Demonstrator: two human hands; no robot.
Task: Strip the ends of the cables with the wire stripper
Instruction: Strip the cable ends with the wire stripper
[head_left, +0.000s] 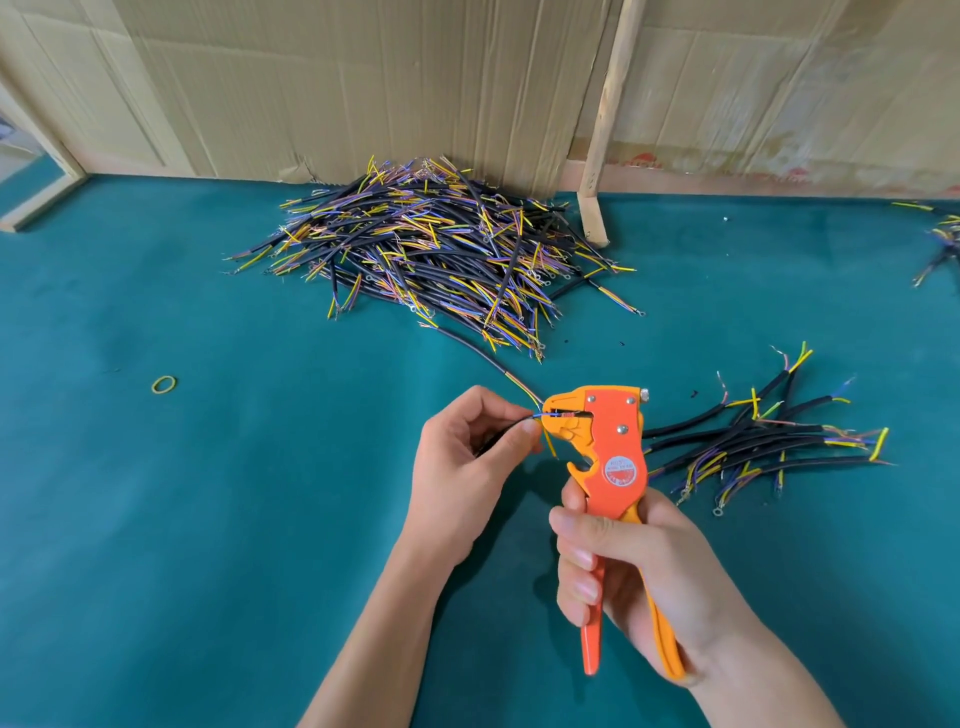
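My right hand (628, 566) grips the handles of an orange and yellow wire stripper (608, 447), held upright with its jaws pointing left. My left hand (467, 462) pinches a short black cable (501, 430) between thumb and fingers. The cable's thin coloured inner wires reach into the stripper's jaws, and a yellow wire hangs down just below them. A large heap of black cables (431, 249) with yellow, blue and purple ends lies at the back of the table. A smaller bunch of cables (763, 441) lies to the right of the stripper.
The green table (182, 519) carries a yellow rubber band (164, 384) at the left. Cardboard sheets (363, 78) and a wooden stick (605, 119) stand along the back edge. A few more cables (940, 244) lie at the far right edge.
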